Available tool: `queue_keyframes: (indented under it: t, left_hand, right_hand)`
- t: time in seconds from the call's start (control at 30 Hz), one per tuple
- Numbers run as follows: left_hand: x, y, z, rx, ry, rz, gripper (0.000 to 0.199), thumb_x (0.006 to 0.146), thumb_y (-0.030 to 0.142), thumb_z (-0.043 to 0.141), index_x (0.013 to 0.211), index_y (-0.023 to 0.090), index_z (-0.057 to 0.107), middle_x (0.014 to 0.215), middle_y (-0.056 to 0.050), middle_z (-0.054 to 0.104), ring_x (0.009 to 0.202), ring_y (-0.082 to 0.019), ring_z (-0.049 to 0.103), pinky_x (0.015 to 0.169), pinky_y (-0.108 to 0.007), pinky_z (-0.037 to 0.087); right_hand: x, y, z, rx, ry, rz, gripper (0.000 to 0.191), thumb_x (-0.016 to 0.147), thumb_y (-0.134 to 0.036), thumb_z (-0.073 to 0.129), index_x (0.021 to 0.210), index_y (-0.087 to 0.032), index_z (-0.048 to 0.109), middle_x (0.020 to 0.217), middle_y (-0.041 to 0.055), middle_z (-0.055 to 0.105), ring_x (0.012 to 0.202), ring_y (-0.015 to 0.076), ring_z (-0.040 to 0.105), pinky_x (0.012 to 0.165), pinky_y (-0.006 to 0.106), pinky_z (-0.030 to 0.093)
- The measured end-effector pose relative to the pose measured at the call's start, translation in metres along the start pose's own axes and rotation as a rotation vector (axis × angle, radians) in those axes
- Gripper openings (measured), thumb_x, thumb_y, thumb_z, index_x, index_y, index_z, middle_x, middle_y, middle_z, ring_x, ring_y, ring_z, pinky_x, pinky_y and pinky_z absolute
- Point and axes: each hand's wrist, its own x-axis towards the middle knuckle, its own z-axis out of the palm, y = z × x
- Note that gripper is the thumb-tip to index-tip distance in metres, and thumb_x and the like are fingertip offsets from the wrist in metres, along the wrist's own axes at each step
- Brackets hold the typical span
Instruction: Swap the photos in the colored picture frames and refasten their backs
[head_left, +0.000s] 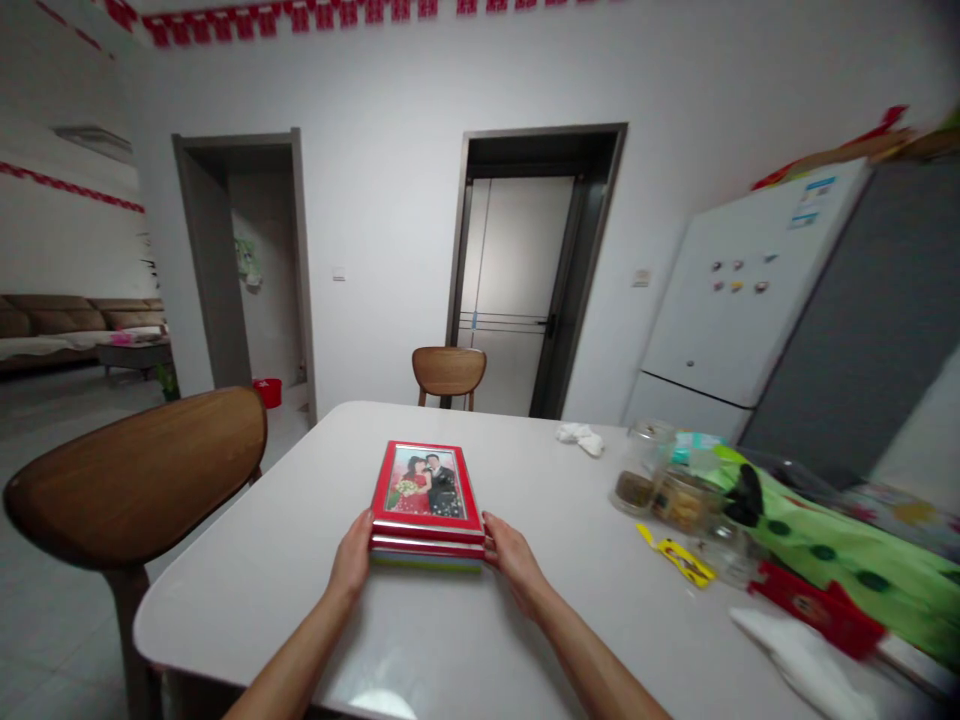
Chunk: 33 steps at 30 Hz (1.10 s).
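Photo frames [426, 495] (top one red) touch the left hand [352, 555] and right hand [517, 565].

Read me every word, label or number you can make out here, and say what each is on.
Label on the refrigerator door: too small to read.
Yellow packet: markings too blurred to read.
Red packet: markings too blurred to read.
Nothing else shows readable text.
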Motion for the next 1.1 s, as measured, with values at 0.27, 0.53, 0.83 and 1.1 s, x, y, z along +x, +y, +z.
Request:
queue_keyframes:
  t: [0.27,0.53,0.83,1.1]
  left_hand:
    - [-0.007,-0.001,-0.007,-0.050,0.259,0.065,0.046,0.068,0.042,0.054,0.104,0.014,0.047,0.084,-0.003,0.056,0.085,-0.021,0.053,0.078,-0.032,0.040]
    - [-0.049,0.113,0.039,-0.258,-0.231,0.305,0.041,0.065,0.030,0.063,0.101,0.021,0.045,0.055,0.010,0.042,0.050,-0.008,0.043,0.053,-0.018,0.038]
    - [-0.029,0.078,0.037,-0.353,-0.497,-0.414,0.063,0.068,0.074,0.025,0.039,0.018,0.031,0.029,0.008,0.027,0.026,-0.002,0.015,0.032,-0.016,0.006]
    - [-0.012,0.129,0.046,-0.361,-0.537,-0.296,0.065,0.070,0.074,0.020,0.037,0.019,0.032,0.027,0.008,0.025,0.025,-0.003,0.014,0.030,-0.017,0.005]
  right_hand:
    - [-0.016,-0.006,-0.016,-0.123,0.209,-0.185,0.050,0.068,-0.038,0.048,0.111,-0.013,0.050,0.063,-0.0014,0.052,0.058,0.0119,0.048,0.060,0.026,0.041]
    - [-0.043,-0.085,0.042,0.125,-0.073,-0.411,0.036,0.072,-0.032,0.047,0.105,-0.017,0.049,0.051,-0.0081,0.038,0.046,0.0064,0.035,0.048,0.019,0.033]
    - [-0.035,-0.075,0.052,0.336,-0.229,0.214,0.058,0.069,-0.067,0.028,0.037,-0.019,0.027,0.030,-0.0069,0.028,0.025,0.0031,0.019,0.029,0.018,0.011]
    - [-0.024,-0.125,0.055,0.428,-0.305,0.156,0.060,0.066,-0.071,0.027,0.037,-0.019,0.025,0.028,-0.0081,0.024,0.024,0.0020,0.015,0.028,0.016,0.007]
